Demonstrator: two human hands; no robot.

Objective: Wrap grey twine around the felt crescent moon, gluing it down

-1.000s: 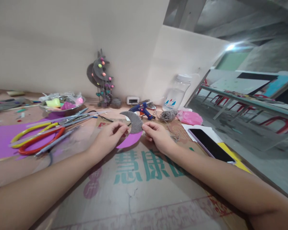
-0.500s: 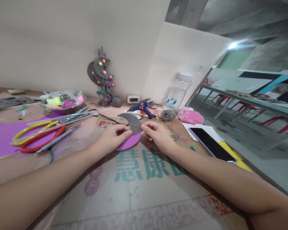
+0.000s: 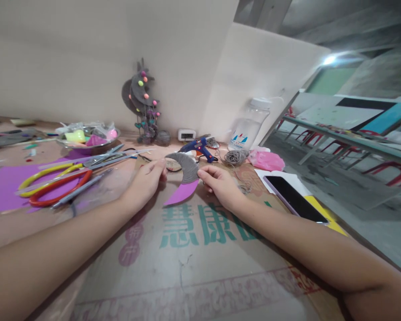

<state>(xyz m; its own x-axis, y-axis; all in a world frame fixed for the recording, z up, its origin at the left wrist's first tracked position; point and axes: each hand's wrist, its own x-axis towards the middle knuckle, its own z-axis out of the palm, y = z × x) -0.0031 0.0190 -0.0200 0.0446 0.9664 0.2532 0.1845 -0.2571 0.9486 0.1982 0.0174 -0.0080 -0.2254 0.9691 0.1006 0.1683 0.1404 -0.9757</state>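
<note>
A crescent (image 3: 186,171) stands above the cardboard, its upper part wrapped in grey yarn and its lower part bare purple. My right hand (image 3: 217,183) pinches its outer edge near the middle, where yarn and purple meet. To the left of the crescent is my left hand (image 3: 150,178), its fingers pressed together near the upper tip; whatever lies between them is too small to make out. Behind the crescent lies a blue glue gun (image 3: 198,148). A ball of grey yarn (image 3: 236,157) sits to its right, with loose strands trailing toward my right hand.
On the left lie scissors (image 3: 60,183) with yellow and red handles, purple sheet (image 3: 6,187) and a metal bowl (image 3: 87,150) of craft bits. A decorated moon (image 3: 140,93) leans at the wall. A bottle (image 3: 247,127), pink bag (image 3: 266,159) and phone (image 3: 294,198) are right.
My left hand has let go of the crescent's lower inner edge and moved up and left. More of the purple part now shows, while my right hand keeps its hold.
</note>
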